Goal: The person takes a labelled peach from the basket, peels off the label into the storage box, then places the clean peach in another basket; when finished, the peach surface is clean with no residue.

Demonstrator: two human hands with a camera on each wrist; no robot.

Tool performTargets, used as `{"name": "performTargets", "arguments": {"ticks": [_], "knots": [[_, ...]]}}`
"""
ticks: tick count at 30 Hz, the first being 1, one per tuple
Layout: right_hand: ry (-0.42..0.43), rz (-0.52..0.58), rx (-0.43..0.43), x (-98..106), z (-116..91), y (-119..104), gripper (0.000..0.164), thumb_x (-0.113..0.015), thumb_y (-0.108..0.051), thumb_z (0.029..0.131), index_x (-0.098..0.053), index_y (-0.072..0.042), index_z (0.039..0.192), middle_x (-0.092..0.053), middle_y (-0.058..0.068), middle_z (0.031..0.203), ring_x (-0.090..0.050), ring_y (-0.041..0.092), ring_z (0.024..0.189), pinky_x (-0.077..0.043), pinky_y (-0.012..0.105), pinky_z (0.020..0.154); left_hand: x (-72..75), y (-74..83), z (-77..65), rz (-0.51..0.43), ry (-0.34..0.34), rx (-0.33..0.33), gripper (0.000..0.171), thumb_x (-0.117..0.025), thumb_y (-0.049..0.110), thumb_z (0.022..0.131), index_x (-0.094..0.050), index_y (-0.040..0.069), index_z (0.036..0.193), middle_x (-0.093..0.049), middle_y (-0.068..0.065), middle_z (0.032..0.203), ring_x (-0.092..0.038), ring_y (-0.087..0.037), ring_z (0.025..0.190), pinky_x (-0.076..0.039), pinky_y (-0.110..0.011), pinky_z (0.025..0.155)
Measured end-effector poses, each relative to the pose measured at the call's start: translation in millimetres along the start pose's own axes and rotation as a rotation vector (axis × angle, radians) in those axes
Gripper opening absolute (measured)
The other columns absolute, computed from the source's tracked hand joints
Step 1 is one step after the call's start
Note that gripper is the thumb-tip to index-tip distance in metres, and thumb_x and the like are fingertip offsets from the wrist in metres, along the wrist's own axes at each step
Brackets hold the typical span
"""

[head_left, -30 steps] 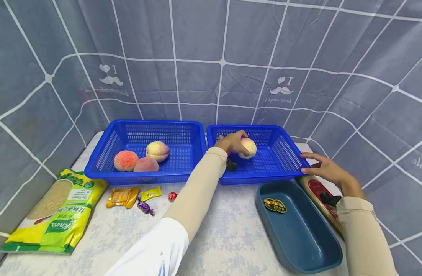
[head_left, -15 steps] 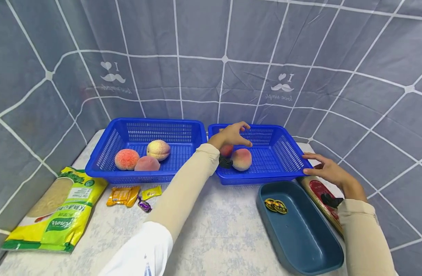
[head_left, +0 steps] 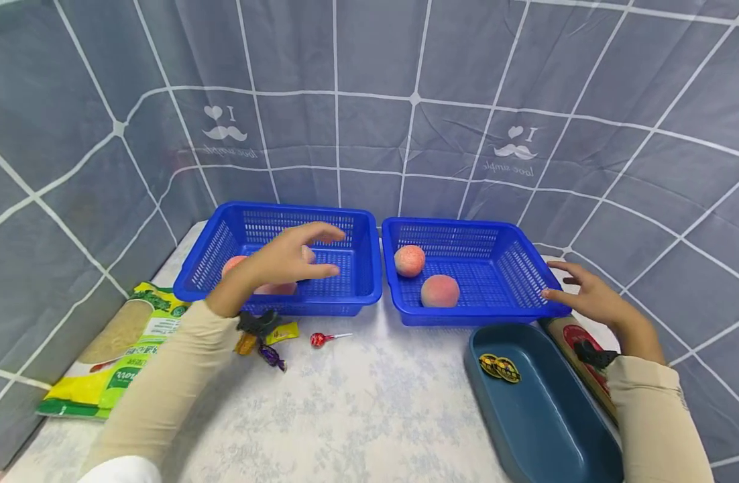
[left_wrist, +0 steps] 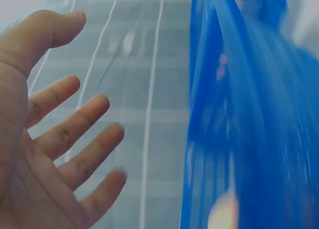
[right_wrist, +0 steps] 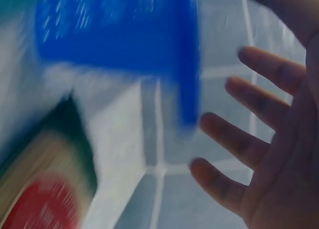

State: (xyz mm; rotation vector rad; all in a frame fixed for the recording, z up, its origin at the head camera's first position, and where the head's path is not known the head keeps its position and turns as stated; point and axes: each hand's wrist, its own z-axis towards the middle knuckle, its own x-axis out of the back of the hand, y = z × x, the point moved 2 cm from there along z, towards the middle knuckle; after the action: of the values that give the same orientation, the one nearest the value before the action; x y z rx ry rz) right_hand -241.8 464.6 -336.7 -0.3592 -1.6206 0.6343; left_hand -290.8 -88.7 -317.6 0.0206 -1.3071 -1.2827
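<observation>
My left hand [head_left: 291, 258] is above the left blue basket [head_left: 273, 307], fingers spread and holding nothing. In the left wrist view its fingers [left_wrist: 92, 146] stand apart beside the blurred blue basket side. Under and behind that hand lie a red-orange peach [head_left: 231, 264] and a pink peach [head_left: 277, 289], both partly hidden. The right blue basket [head_left: 478, 315] holds a speckled peach [head_left: 410, 260] at its left and a pink peach [head_left: 440, 291] near its front wall. My right hand [head_left: 595, 298] is by this basket's right rim, fingers loosely spread; whether it touches the rim I cannot tell.
A yellow-green Knorr bag [head_left: 119, 352] lies at left. Before the left basket are a yellow wrapper [head_left: 282, 332], a purple candy [head_left: 271, 357] and a red lollipop [head_left: 318, 339]. A teal tray [head_left: 544, 402] with black-gold discs [head_left: 499, 367] stands front right, beside a red-labelled pack [head_left: 581, 342].
My left hand let go of a peach in the right basket, then moved left over the left basket. My right hand stays by the right rim. The head view has shifted slightly.
</observation>
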Motion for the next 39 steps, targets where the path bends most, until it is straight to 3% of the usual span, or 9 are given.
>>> {"name": "performTargets", "arguments": {"ticks": [3, 6, 9, 12, 16, 20, 28, 35, 39], "knots": [[0.039, -0.041, 0.139, -4, 18, -34, 0.068, -0.068, -0.022, 0.098, -0.035, 0.002, 0.153, -0.031, 0.035, 0.151, -0.035, 0.061, 0.130, -0.033, 0.079, 0.094, 36.3, -12.4, -60.8, 0.119, 0.120, 0.101, 0.058, -0.086, 0.020, 0.081, -0.061, 0.008, 0.133, -0.061, -0.012, 0.133, -0.050, -0.035, 0.129, -0.039, -0.061, 0.104], [0.019, -0.054, 0.237, -14, 40, -74, 0.065, -0.069, -0.020, 0.098, -0.038, 0.000, 0.152, -0.037, 0.030, 0.150, -0.043, 0.055, 0.128, -0.038, 0.075, 0.095, 64.4, -26.2, -114.2, 0.205, 0.222, 0.199, 0.061, -0.088, 0.019, 0.079, -0.061, 0.008, 0.132, -0.057, -0.018, 0.136, -0.043, -0.045, 0.131, -0.031, -0.073, 0.101], [-0.047, -0.062, 0.296, -27, 68, -115, 0.065, -0.070, -0.020, 0.098, -0.039, -0.003, 0.152, -0.041, 0.025, 0.150, -0.048, 0.049, 0.127, -0.041, 0.068, 0.098, 80.1, -41.7, -154.6, 0.198, 0.296, 0.292, 0.064, -0.088, 0.019, 0.078, -0.059, 0.007, 0.134, -0.051, -0.020, 0.140, -0.039, -0.049, 0.132, -0.028, -0.077, 0.099], [-0.118, -0.039, 0.375, -47, 100, -155, 0.063, -0.070, -0.018, 0.097, -0.041, -0.002, 0.151, -0.045, 0.024, 0.148, -0.051, 0.046, 0.126, -0.042, 0.063, 0.101, 84.0, -58.0, -180.6, 0.164, 0.327, 0.371, 0.065, -0.085, 0.019, 0.082, -0.055, 0.005, 0.138, -0.047, -0.022, 0.143, -0.039, -0.048, 0.129, -0.032, -0.074, 0.097], [-0.201, 0.020, 0.485, -81, 146, -209, 0.059, -0.070, -0.014, 0.097, -0.044, -0.001, 0.149, -0.050, 0.023, 0.145, -0.053, 0.044, 0.125, -0.043, 0.056, 0.103, 79.5, -74.4, -197.0, 0.158, 0.343, 0.415, 0.060, -0.081, 0.020, 0.088, -0.054, 0.004, 0.139, -0.049, -0.022, 0.141, -0.043, -0.042, 0.124, -0.040, -0.052, 0.093], [-0.300, 0.044, 0.508, -119, 183, -254, 0.060, -0.070, -0.018, 0.097, -0.045, -0.003, 0.149, -0.051, 0.022, 0.145, -0.056, 0.039, 0.124, -0.046, 0.050, 0.101, 70.5, -81.6, -203.4, 0.153, 0.368, 0.422, 0.051, -0.079, 0.021, 0.090, -0.059, 0.004, 0.133, -0.052, -0.018, 0.141, -0.045, -0.038, 0.125, -0.041, -0.038, 0.088], [-0.437, -0.005, 0.495, -184, 226, -307, 0.061, -0.071, -0.023, 0.097, -0.045, -0.006, 0.149, -0.049, 0.023, 0.146, -0.052, 0.039, 0.130, -0.045, 0.043, 0.104, 65.5, -85.6, -203.8, 0.140, 0.410, 0.409, 0.043, -0.080, 0.020, 0.090, -0.065, 0.005, 0.128, -0.050, -0.014, 0.147, -0.044, -0.037, 0.131, -0.042, -0.051, 0.088], [-0.517, -0.061, 0.464, -239, 240, -331, 0.055, -0.066, -0.024, 0.099, -0.050, -0.008, 0.149, -0.046, 0.015, 0.152, -0.040, 0.030, 0.141, -0.036, 0.040, 0.112, 65.3, -88.0, -208.6, 0.143, 0.418, 0.388, 0.043, -0.080, 0.018, 0.089, -0.065, 0.005, 0.128, -0.050, -0.016, 0.147, -0.046, -0.040, 0.130, -0.043, -0.052, 0.089], [-0.542, -0.125, 0.461, -258, 241, -340, 0.044, -0.070, -0.023, 0.097, -0.061, -0.008, 0.137, -0.058, 0.008, 0.140, -0.049, 0.023, 0.130, -0.038, 0.032, 0.108, 64.9, -91.1, -210.2, 0.124, 0.419, 0.392, 0.043, -0.079, 0.019, 0.090, -0.064, 0.005, 0.129, -0.049, -0.015, 0.148, -0.045, -0.039, 0.132, -0.043, -0.053, 0.090]]}}
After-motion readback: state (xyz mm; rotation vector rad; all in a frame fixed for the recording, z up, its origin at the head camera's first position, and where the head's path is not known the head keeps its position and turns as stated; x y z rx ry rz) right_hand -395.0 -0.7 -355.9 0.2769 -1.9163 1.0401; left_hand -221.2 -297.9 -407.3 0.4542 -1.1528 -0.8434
